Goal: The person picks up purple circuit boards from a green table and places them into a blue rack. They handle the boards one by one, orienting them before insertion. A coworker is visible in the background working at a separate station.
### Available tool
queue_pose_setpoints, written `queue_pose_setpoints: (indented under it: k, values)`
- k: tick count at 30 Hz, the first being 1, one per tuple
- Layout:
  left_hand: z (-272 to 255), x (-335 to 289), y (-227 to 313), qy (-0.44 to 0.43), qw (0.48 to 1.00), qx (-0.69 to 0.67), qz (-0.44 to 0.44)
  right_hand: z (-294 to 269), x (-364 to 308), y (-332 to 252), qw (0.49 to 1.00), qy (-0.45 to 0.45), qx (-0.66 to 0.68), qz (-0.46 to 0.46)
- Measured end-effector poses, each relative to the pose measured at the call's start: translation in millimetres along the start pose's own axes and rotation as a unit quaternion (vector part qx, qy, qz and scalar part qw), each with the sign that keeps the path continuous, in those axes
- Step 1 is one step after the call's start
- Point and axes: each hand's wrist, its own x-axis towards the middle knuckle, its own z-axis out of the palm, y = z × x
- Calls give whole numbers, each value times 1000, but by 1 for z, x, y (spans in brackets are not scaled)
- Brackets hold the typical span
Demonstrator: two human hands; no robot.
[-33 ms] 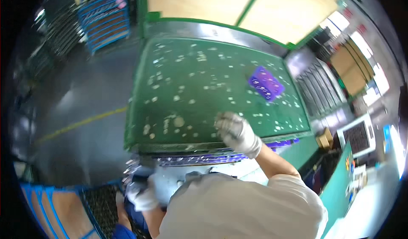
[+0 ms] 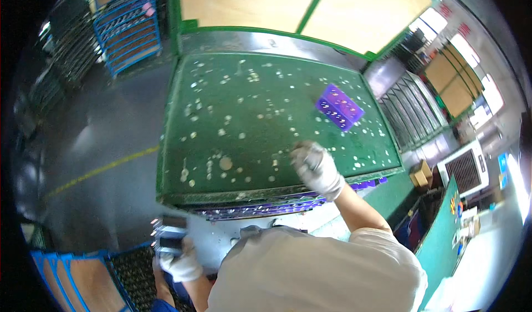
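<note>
My left hand [image 2: 183,266], in a white glove, is low beside the table's near left corner. Its fingers are closed on a blurred dark and silvery block-shaped object [image 2: 170,235], whose kind I cannot make out. Over the near right part of the green table [image 2: 249,151] is my gloved right hand [image 2: 316,168], fingers curled in. Whatever those fingers hold, if anything, is hidden. A purple perforated basket [image 2: 339,107] lies on the table beyond my right hand. Many small pale spots are scattered across the green top.
Purple trays [image 2: 266,209] show under the table's near edge. Another person's arm [image 2: 162,286] is beside my left hand, near a blue-framed rack [image 2: 72,279]. A green frame with pale boards [image 2: 249,4] stands behind the table. A metal rack [image 2: 413,110] is at the right.
The left hand and the object in it have shifted slightly left and down. My right hand has moved a little to the right over the table. The whole view has shifted slightly.
</note>
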Motion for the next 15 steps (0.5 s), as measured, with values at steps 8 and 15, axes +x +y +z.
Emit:
queue_pose_setpoints:
  k: [8,15]
  values:
    - [43,6,22,-23,968,149,202,-118,-96,175,879,91,-269,382]
    - [49,-4,20,-111,964,131,205,-175,-39,214,917,105,-380,-59]
